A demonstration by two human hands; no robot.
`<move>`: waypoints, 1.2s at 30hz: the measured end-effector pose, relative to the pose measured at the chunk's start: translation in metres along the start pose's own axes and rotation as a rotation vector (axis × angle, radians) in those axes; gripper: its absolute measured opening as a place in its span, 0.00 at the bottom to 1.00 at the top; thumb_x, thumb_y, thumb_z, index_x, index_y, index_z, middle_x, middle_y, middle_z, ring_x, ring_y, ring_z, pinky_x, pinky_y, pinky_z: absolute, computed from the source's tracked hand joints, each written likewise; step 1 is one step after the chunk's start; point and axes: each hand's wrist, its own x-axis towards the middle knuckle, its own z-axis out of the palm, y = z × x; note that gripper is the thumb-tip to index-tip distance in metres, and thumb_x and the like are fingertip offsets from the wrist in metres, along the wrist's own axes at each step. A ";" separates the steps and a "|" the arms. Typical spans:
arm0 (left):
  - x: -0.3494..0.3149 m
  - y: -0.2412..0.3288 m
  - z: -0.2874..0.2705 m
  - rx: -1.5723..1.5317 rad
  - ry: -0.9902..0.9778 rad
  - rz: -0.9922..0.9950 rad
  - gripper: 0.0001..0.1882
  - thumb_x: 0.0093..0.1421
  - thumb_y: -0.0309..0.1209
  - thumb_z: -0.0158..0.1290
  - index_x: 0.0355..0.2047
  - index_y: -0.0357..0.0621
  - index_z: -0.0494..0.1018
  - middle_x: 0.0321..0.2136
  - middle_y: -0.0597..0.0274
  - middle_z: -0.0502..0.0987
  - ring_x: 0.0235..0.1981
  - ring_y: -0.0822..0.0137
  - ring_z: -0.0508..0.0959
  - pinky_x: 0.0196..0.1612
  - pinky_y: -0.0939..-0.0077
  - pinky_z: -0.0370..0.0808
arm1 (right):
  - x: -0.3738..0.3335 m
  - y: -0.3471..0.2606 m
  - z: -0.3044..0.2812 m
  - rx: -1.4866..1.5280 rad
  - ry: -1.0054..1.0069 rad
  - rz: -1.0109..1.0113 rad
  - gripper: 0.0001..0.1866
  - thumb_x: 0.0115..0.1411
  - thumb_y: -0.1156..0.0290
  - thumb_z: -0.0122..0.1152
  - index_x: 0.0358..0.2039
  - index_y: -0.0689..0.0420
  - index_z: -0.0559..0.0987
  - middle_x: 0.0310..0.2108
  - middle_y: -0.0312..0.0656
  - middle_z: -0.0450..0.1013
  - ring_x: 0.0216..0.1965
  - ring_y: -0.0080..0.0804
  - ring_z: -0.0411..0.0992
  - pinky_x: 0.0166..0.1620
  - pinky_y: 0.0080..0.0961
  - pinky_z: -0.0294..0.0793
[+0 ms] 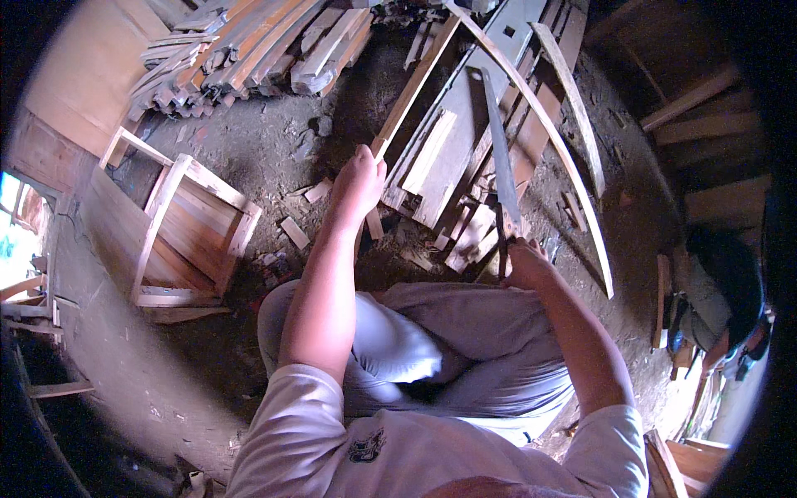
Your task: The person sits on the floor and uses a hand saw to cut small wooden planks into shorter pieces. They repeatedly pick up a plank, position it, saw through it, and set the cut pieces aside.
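in the head view, the left hand (359,187) grips a long wooden strip (419,85), its fingers wrapped tight around the wood with the thumb on top; the strip slants up and to the right from the fist. the right hand (530,264), low and near the knees, has its fingers curled around the handle of a handsaw (504,166). the saw's blade points away from the person and stands apart from the strip, to the right of it. behind the blade is a broad grey plank (461,153), with a pale offcut (430,153) on it. a long curved slat (550,129) arcs down past the right side of the saw, and a shorter curved slat (569,90) is beyond it. stacked lumber (249,50) is at the upper left, above an open wooden frame (160,224) with slatted boards inside. small scraps are scattered on the dirt floor (266,133), and grey trousers (473,324) cover the person's bent legs.
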 end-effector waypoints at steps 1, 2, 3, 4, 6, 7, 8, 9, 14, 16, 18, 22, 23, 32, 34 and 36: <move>0.001 -0.004 0.006 -0.001 0.015 0.006 0.15 0.68 0.36 0.50 0.42 0.32 0.68 0.38 0.34 0.80 0.42 0.34 0.81 0.46 0.43 0.78 | -0.004 0.010 -0.004 0.004 0.000 -0.014 0.48 0.40 0.52 0.85 0.59 0.63 0.74 0.69 0.54 0.62 0.68 0.58 0.60 0.68 0.49 0.62; 0.003 -0.008 0.012 -0.002 0.031 0.011 0.15 0.68 0.36 0.50 0.41 0.32 0.68 0.38 0.34 0.80 0.42 0.35 0.81 0.45 0.43 0.78 | -0.007 0.028 0.000 0.080 0.108 -0.090 0.47 0.40 0.54 0.84 0.58 0.63 0.75 0.64 0.54 0.65 0.65 0.56 0.63 0.67 0.47 0.65; 0.007 -0.013 0.019 -0.006 0.023 -0.020 0.16 0.68 0.37 0.51 0.41 0.32 0.70 0.38 0.34 0.80 0.41 0.35 0.81 0.45 0.44 0.78 | -0.011 0.047 0.011 0.157 0.215 -0.163 0.45 0.40 0.55 0.84 0.57 0.63 0.76 0.59 0.55 0.69 0.62 0.54 0.66 0.65 0.45 0.67; 0.008 -0.018 0.022 -0.005 0.026 -0.030 0.16 0.68 0.38 0.51 0.41 0.32 0.70 0.37 0.34 0.80 0.41 0.35 0.81 0.45 0.44 0.79 | -0.020 0.047 0.009 0.235 0.317 -0.247 0.44 0.39 0.56 0.83 0.56 0.62 0.76 0.55 0.55 0.73 0.59 0.52 0.69 0.63 0.44 0.70; 0.009 -0.026 0.028 -0.001 0.036 -0.054 0.17 0.68 0.38 0.50 0.42 0.32 0.70 0.37 0.34 0.81 0.41 0.35 0.81 0.45 0.45 0.79 | -0.051 0.038 -0.007 0.529 0.371 -0.226 0.42 0.43 0.58 0.82 0.56 0.63 0.75 0.51 0.55 0.76 0.52 0.52 0.74 0.61 0.40 0.72; 0.009 -0.026 0.029 -0.005 0.047 -0.053 0.18 0.68 0.39 0.50 0.42 0.32 0.70 0.37 0.34 0.81 0.41 0.35 0.81 0.45 0.45 0.79 | -0.068 0.028 -0.018 0.577 0.390 -0.177 0.42 0.43 0.58 0.82 0.57 0.63 0.75 0.51 0.54 0.76 0.51 0.49 0.76 0.60 0.38 0.72; 0.009 -0.021 0.031 -0.017 0.052 -0.044 0.18 0.68 0.40 0.50 0.42 0.32 0.70 0.37 0.34 0.81 0.41 0.36 0.82 0.45 0.45 0.79 | -0.079 0.025 -0.025 0.625 0.412 -0.116 0.43 0.44 0.59 0.82 0.58 0.62 0.74 0.51 0.53 0.77 0.50 0.46 0.77 0.59 0.36 0.73; 0.008 -0.014 0.032 -0.023 0.053 -0.032 0.19 0.69 0.40 0.50 0.42 0.32 0.70 0.37 0.34 0.81 0.41 0.36 0.82 0.45 0.45 0.79 | -0.082 0.031 -0.032 0.731 0.265 -0.158 0.37 0.51 0.60 0.80 0.58 0.63 0.74 0.48 0.46 0.78 0.47 0.35 0.76 0.55 0.29 0.73; 0.002 0.016 0.014 0.014 0.122 0.001 0.24 0.69 0.49 0.52 0.43 0.34 0.70 0.35 0.34 0.81 0.39 0.34 0.81 0.43 0.43 0.78 | -0.130 0.012 -0.033 1.044 0.990 -0.069 0.20 0.67 0.62 0.67 0.53 0.62 0.77 0.32 0.32 0.74 0.31 0.18 0.69 0.32 0.18 0.68; 0.000 0.012 0.007 0.072 0.113 0.039 0.22 0.69 0.47 0.52 0.43 0.36 0.70 0.33 0.36 0.81 0.36 0.34 0.82 0.40 0.42 0.78 | -0.164 0.008 -0.024 1.332 1.060 -0.095 0.19 0.69 0.58 0.64 0.49 0.61 0.79 0.25 0.29 0.70 0.20 0.12 0.59 0.22 0.14 0.54; -0.001 0.006 0.010 0.129 0.163 0.069 0.19 0.69 0.45 0.52 0.42 0.39 0.69 0.29 0.38 0.81 0.32 0.35 0.82 0.36 0.42 0.78 | -0.206 0.005 -0.015 1.331 1.202 -0.147 0.18 0.69 0.59 0.64 0.44 0.63 0.77 0.21 0.28 0.65 0.19 0.14 0.58 0.21 0.16 0.54; 0.003 0.012 0.018 0.196 0.148 0.045 0.17 0.64 0.39 0.58 0.42 0.39 0.67 0.31 0.42 0.82 0.34 0.41 0.84 0.37 0.47 0.81 | -0.259 0.022 0.037 1.100 1.394 -0.139 0.27 0.69 0.50 0.59 0.46 0.67 0.72 0.25 0.40 0.70 0.22 0.28 0.66 0.25 0.29 0.65; 0.002 0.013 0.015 0.191 0.146 0.027 0.17 0.64 0.38 0.58 0.43 0.39 0.67 0.31 0.43 0.82 0.34 0.41 0.84 0.38 0.47 0.81 | -0.270 0.024 0.048 0.899 1.407 -0.069 0.31 0.69 0.47 0.57 0.48 0.68 0.71 0.28 0.43 0.72 0.25 0.31 0.69 0.28 0.32 0.68; -0.012 0.043 0.018 0.304 -0.038 0.119 0.10 0.65 0.33 0.53 0.41 0.41 0.70 0.30 0.45 0.83 0.32 0.43 0.85 0.35 0.48 0.82 | -0.191 -0.037 -0.009 0.670 1.196 -0.228 0.23 0.66 0.61 0.66 0.49 0.68 0.74 0.32 0.41 0.76 0.29 0.23 0.73 0.31 0.22 0.73; -0.013 0.021 0.036 0.302 0.043 0.250 0.08 0.64 0.32 0.53 0.39 0.43 0.68 0.28 0.49 0.83 0.29 0.47 0.85 0.33 0.51 0.83 | -0.162 -0.070 -0.045 0.981 1.105 -0.272 0.13 0.66 0.66 0.66 0.38 0.65 0.78 0.26 0.39 0.74 0.26 0.21 0.70 0.29 0.23 0.68; -0.020 0.026 0.041 0.279 0.149 0.401 0.09 0.64 0.32 0.53 0.40 0.43 0.68 0.28 0.49 0.82 0.30 0.48 0.85 0.33 0.50 0.83 | -0.145 -0.081 -0.060 1.175 0.993 -0.266 0.10 0.67 0.69 0.64 0.33 0.64 0.80 0.23 0.37 0.72 0.26 0.18 0.68 0.29 0.22 0.67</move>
